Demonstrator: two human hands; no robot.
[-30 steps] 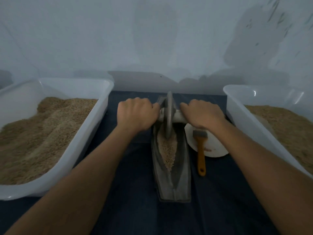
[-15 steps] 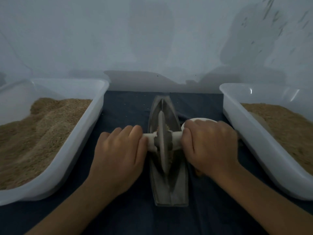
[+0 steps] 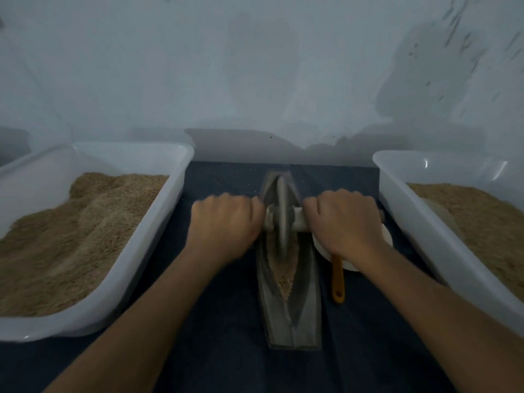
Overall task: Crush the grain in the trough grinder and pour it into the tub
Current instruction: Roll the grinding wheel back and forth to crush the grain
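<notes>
1. The trough lies lengthwise at centre on a dark tabletop, one end toward 12 o'clock, the other toward 6.
2. The wheel stands upright in the trough's far half, its axle crosswise.
3. The left hand grips the axle at the wheel's 9 o'clock, fingers curled round it; the hand is blurred.
4. The right hand grips the axle at 3 o'clock, fingers wrapped round it.
5. Grain lies in the trough's groove, at 6 o'clock of the wheel.
6. A left tub and a right tub flank the trough, both holding tan grain.
7. A white dish and an orange brush lie just at 3 o'clock of the trough, partly under the right hand.
</notes>
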